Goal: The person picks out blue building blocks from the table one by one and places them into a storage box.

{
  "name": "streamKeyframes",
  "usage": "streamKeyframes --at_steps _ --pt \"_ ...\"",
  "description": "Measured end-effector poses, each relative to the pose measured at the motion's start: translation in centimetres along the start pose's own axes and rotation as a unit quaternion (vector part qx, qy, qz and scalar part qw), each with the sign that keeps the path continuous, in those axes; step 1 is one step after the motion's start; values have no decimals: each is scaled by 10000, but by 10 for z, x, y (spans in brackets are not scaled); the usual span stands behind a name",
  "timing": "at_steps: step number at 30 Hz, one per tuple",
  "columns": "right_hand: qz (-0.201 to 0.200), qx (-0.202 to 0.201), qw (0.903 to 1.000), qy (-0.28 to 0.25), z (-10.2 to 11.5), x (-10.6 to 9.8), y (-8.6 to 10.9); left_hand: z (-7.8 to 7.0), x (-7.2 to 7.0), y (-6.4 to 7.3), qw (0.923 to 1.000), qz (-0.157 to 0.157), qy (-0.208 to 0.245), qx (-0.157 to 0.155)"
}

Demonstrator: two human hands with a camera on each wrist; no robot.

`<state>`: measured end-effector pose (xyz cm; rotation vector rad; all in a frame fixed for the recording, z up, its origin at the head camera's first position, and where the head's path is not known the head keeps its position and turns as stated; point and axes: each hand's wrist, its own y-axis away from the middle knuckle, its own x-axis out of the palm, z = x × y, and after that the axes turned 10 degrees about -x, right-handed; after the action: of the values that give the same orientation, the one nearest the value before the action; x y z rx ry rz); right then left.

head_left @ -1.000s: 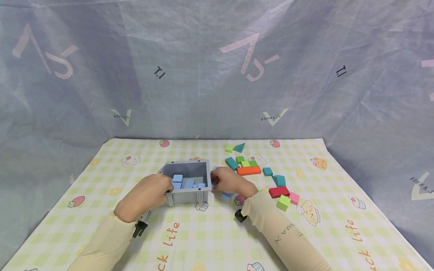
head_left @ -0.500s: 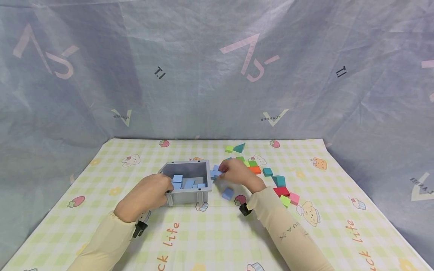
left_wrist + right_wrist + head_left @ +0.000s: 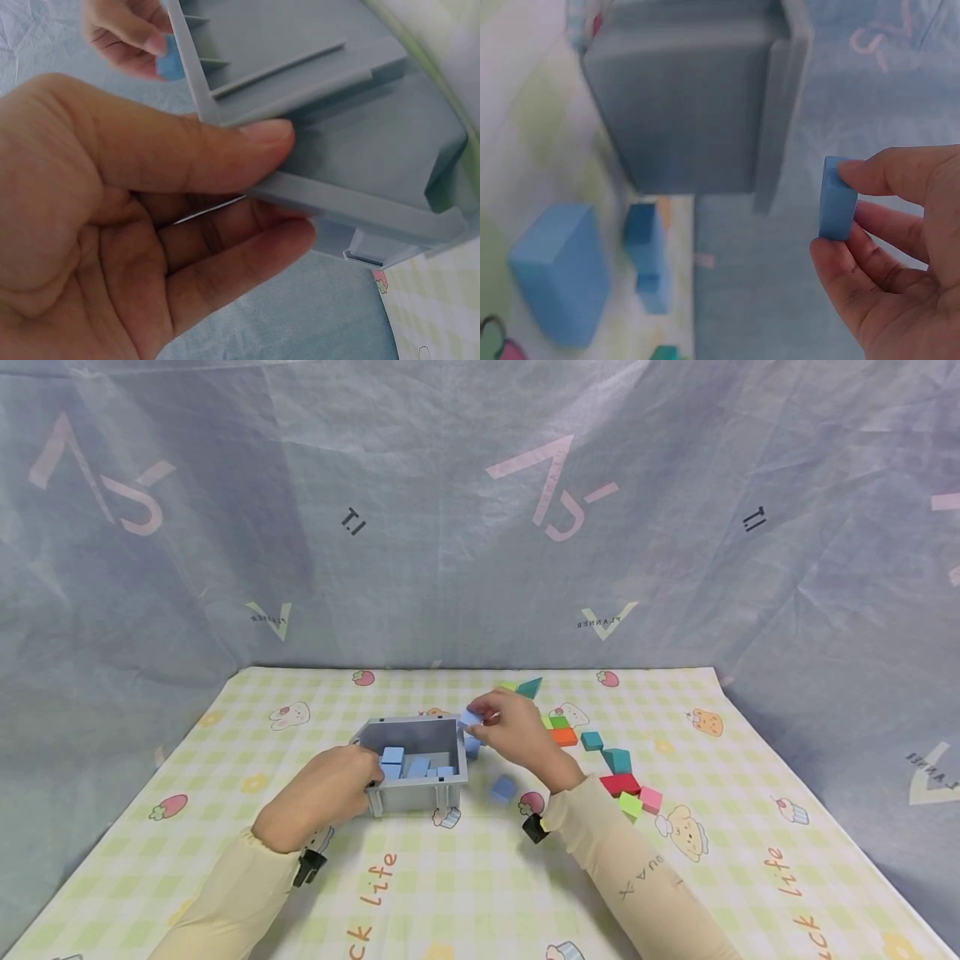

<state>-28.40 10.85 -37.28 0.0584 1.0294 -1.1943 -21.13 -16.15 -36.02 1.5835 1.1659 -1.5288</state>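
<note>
Green checked cloth [image 3: 465, 885] before grey drapes [image 3: 420, 577], box rim [image 3: 341, 201] in left hand [image 3: 330, 789], block [image 3: 837, 204] in right hand [image 3: 517, 731].

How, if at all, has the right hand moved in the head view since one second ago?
Yes: against the gray bin, which stayed put, the right hand is now higher in the picture.

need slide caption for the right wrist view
Right hand pinches a blue block beside the gray bin, more blue blocks on the patterned cloth.
</note>
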Motion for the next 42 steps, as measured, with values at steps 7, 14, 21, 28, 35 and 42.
streamKeyframes --at_steps 7,14,21,28,35,42 --pt "-5 -394 9988 -297 22 2 3 0 0 1 10000 -38 -13 13" --pt "469 -540 9973 -181 29 15 8 1 1 2 10000 23 20 -23" --pt "805 -644 9947 -10 31 21 10 1 2 0 10000 -35 -18 24" --pt "1011 -839 9913 21 31 24 11 0 -1 0 10000 19 -60 -5" --pt "1093 -922 9897 5 30 25 11 -1 0 0 9999 82 -57 -37" --pt "1121 -902 9896 80 32 24 11 -1 -1 0 10000 67 -54 -1"
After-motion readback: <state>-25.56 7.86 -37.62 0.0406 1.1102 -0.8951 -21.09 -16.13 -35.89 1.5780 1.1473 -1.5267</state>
